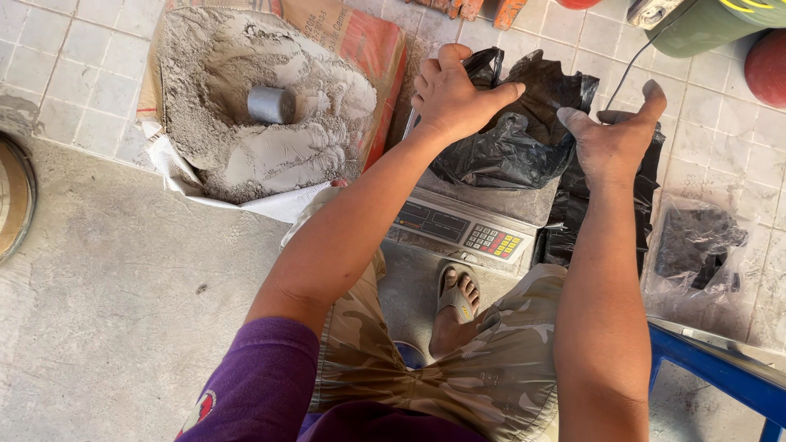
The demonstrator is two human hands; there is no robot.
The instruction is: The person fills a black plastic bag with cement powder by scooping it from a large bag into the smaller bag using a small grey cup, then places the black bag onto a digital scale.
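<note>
Bagging step: left hand (449,92) grips the rim of the black bag (512,139) on the scale (458,225); right hand (616,135) pinches the opposite rim. Bag mouth held apart. Next move likely needs one hand freed for the scoop (271,104) in the cement sack (246,106).

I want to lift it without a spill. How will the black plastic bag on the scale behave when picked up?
The black plastic bag looks thin and crumpled, so probably floppy. It bulges on the scale, so likely heavy and saggy. Left hand and right hand grip its rim; the film may stretch.
</note>
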